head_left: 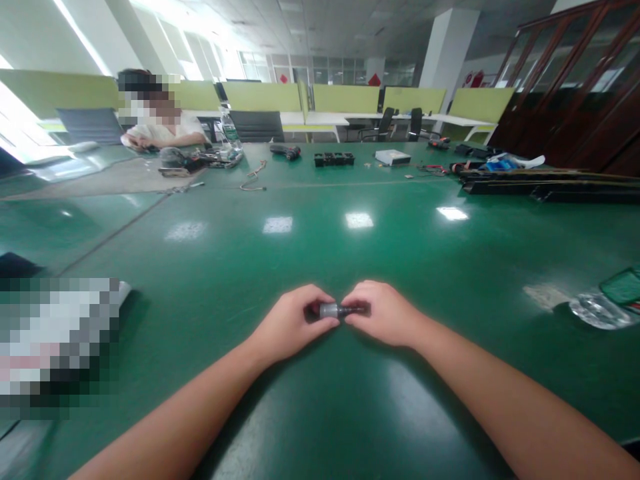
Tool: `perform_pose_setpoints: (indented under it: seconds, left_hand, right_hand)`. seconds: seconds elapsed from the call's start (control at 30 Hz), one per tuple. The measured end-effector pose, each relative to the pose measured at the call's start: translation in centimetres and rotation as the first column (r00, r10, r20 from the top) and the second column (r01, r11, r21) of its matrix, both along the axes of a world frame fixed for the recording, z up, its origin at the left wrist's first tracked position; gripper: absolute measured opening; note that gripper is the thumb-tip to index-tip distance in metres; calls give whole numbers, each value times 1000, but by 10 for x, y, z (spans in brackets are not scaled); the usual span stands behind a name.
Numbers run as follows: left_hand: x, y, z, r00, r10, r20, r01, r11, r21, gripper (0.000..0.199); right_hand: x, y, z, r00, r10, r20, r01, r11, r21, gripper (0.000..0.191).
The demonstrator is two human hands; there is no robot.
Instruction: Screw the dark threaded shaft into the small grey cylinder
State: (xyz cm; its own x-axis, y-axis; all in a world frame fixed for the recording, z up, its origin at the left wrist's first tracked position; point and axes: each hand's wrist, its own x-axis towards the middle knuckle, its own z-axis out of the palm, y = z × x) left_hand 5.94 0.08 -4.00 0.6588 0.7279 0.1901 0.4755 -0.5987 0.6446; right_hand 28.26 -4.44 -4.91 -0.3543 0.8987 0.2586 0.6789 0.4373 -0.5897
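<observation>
Just above the green table [320, 253], a small grey and black cylindrical piece [329, 311] lies level between my two hands. My left hand [297, 317] curls around its thicker grey end, thumb below and fingers above. The fingers of my right hand [383, 312] close on its narrow dark end. Both sets of fingertips nearly meet in the middle. The outer ends are partly hidden in my hands, and I cannot make out the exact kind of piece.
At the left edge lies a blurred-out white box [60, 333]. A glass ashtray [597, 311] sits at the right. Along the far side are a power drill [285, 153], a black block [334, 159], a white box [393, 157] and dark strips [550, 183]. Another person [163, 127] sits at the far left.
</observation>
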Motion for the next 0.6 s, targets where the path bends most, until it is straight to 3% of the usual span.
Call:
perform_pose_setpoints:
  seconds: [0.6]
  left_hand:
    - [1, -1, 1, 1000, 2, -9, -2, 1000, -9, 20]
  right_hand:
    - [-2, 1, -1, 1000, 5, 14, -5, 1000, 19, 12]
